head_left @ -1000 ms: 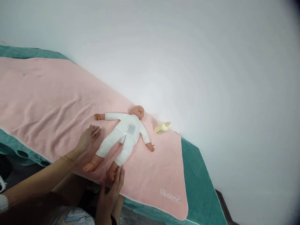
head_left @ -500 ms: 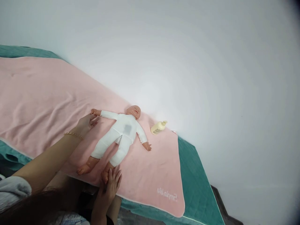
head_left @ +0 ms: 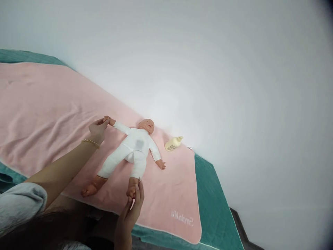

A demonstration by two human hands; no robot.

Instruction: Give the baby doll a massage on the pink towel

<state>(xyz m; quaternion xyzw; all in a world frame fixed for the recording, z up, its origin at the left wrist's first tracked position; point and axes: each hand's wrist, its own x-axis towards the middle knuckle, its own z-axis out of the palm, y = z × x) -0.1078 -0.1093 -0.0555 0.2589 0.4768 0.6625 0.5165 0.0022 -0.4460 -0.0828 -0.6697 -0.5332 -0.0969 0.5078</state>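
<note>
A baby doll (head_left: 135,140) with a white cloth body lies on its back on a pink towel (head_left: 161,198), its head toward the wall. My left hand (head_left: 98,128), with a chain bracelet at the wrist, pinches the doll's hand at the end of its outstretched arm. Around the doll's foot nearer the front edge, my right hand (head_left: 134,206) has its thumb and fingers closed. The doll's other foot and other arm lie free on the towel. On its chest shows a grey patch.
A cream pump bottle (head_left: 173,143) stands on the towel beside the doll's head, near the white wall (head_left: 208,86). Under the towel is a green quilted cover (head_left: 214,198). A dark edge (head_left: 240,225) shows at lower right.
My left hand has moved up slightly, drawing the doll's hand with it and bending the arm. My right hand has shifted right, closed round the foot and moved that leg to the right.
</note>
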